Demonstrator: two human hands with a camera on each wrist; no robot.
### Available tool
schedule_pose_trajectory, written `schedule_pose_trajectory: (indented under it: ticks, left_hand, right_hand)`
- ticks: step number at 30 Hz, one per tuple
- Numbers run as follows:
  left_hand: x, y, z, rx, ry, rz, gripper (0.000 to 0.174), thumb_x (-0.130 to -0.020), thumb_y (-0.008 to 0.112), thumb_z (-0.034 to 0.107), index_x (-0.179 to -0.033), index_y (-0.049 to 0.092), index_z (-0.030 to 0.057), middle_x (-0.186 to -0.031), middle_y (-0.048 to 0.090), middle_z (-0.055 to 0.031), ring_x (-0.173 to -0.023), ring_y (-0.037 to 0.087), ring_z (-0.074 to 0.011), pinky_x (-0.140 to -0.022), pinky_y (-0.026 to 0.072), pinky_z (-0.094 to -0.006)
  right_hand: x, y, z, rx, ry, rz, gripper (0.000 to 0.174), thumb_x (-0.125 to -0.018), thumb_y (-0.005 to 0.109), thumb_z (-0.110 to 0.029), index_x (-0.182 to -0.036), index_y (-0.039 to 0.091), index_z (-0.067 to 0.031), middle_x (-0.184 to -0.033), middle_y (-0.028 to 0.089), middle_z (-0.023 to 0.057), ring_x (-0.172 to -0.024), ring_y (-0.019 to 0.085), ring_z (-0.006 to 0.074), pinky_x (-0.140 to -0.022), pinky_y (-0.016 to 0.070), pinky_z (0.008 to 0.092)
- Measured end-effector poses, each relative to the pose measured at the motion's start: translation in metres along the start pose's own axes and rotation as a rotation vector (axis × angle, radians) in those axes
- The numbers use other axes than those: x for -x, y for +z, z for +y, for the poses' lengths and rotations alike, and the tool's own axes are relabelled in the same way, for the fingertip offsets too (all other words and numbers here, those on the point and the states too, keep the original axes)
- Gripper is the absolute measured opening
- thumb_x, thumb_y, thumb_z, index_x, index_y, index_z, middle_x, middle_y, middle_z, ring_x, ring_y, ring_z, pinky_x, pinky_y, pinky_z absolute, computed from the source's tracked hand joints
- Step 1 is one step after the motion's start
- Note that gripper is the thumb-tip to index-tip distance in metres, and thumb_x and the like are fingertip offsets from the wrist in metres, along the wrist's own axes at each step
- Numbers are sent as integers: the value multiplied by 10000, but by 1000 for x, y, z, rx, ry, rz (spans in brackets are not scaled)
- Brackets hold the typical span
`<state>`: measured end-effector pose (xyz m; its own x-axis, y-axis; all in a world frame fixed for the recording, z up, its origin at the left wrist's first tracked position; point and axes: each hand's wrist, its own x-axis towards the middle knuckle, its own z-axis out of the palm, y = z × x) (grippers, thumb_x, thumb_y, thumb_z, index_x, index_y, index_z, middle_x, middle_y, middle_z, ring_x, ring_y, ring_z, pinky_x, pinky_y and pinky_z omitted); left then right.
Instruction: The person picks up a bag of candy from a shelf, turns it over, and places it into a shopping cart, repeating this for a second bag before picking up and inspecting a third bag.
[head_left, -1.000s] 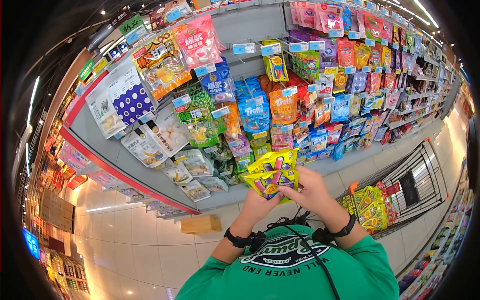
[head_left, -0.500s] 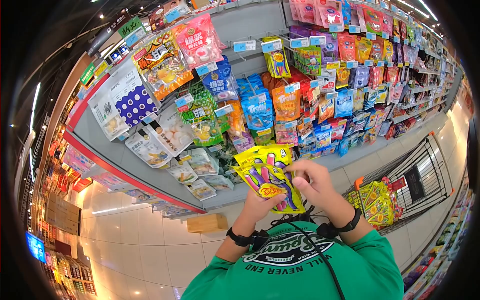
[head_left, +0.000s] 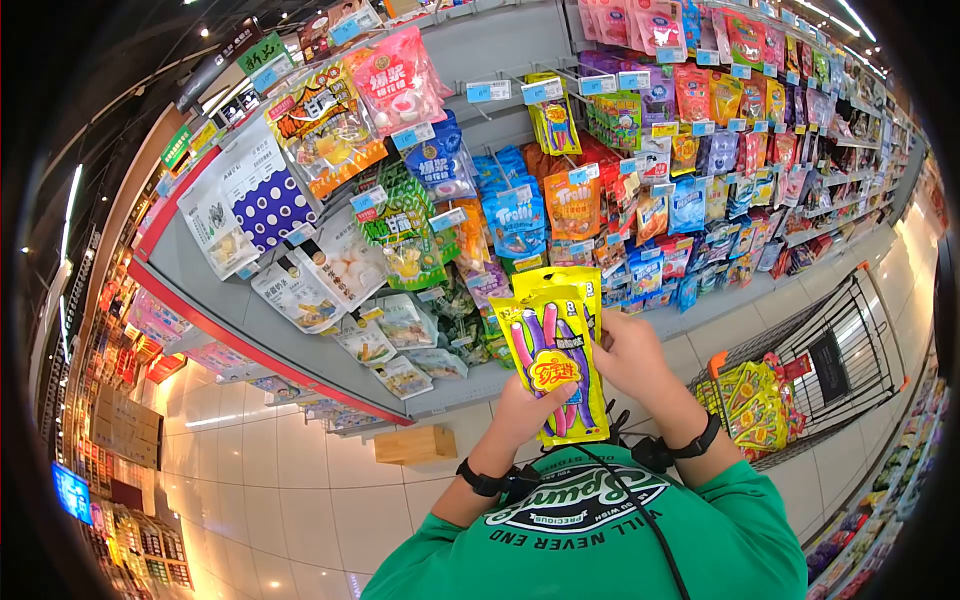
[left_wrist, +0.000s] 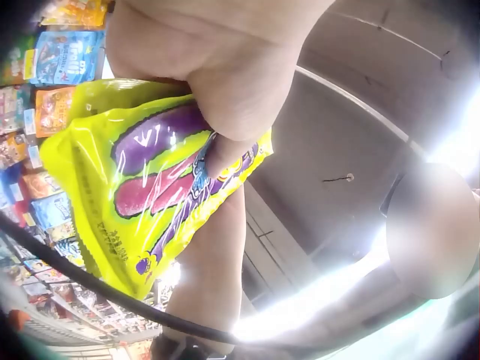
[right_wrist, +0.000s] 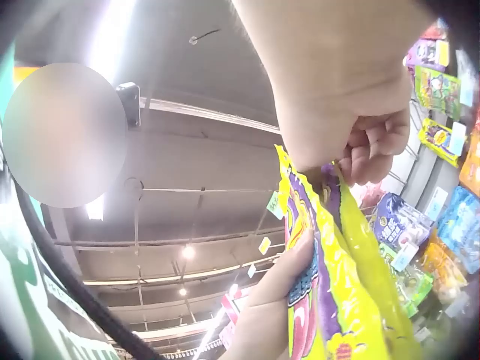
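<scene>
Two overlapping yellow candy bags, a front bag and a rear bag, stand nearly upright before my chest. Purple, pink and blue candy sticks are printed on the front one. My left hand grips them low on the left, its thumb across the printed face and its other fingers hidden behind. At the upper right edge, my right hand pinches the bags. The right wrist view shows its fingers curled beside the edges, which stand slightly apart there.
A shelf rack hung with candy bags fills the front, including a similar yellow bag on a hook. To the right stands a shopping cart with several yellow candy bags. A wooden block lies on the floor below the shelf.
The bags have turned from a tilt to nearly upright, and the rear one now shows above the front one. My right hand has shifted slightly down along their right edge. The left hand keeps its grip.
</scene>
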<state>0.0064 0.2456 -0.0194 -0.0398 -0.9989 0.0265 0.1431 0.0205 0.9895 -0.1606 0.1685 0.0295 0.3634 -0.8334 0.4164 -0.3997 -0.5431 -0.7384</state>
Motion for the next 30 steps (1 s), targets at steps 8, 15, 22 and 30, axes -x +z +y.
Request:
schedule_pose_trajectory:
  ticks: [8, 15, 22, 30]
  left_hand:
    - [-3, 0, -10, 146, 57, 64, 365, -836, 680, 106, -1144, 516, -4, -1061, 623, -84, -915, 616, -148, -820, 505, -298]
    - [-5, -2, -31, 272, 2, 140, 293, -892, 599, 90, -1151, 502, -7, -1066, 627, -93, -921, 625, -159, -820, 517, -314]
    - [-7, 1, -25, 338, -36, 248, 313, -860, 618, 51, -1149, 505, 6, -1053, 631, -85, -906, 633, -167, -800, 525, -313]
    - [-17, 18, -30, 340, -142, 181, 336, -840, 640, 46, -1147, 509, 13, -1039, 635, -86, -885, 638, -165, -789, 529, -309]
  right_hand:
    - [5, 14, 29, -524, 118, -29, 174, -850, 620, -109, -987, 616, -2, -773, 633, 59, -629, 564, 92, -551, 438, 253]
    - [1, -4, 31, -779, 131, 177, 188, -917, 584, -130, -1048, 589, 5, -944, 639, 28, -818, 569, 50, -708, 475, 231]
    - [3, -51, 54, -1139, 268, 460, 227, -937, 542, -146, -1130, 520, -29, -1015, 637, 72, -847, 633, 124, -743, 520, 283]
    - [51, -41, 97, -1316, 658, 322, 268, -953, 515, -239, -1122, 516, -31, -976, 652, 107, -805, 663, 188, -689, 560, 337]
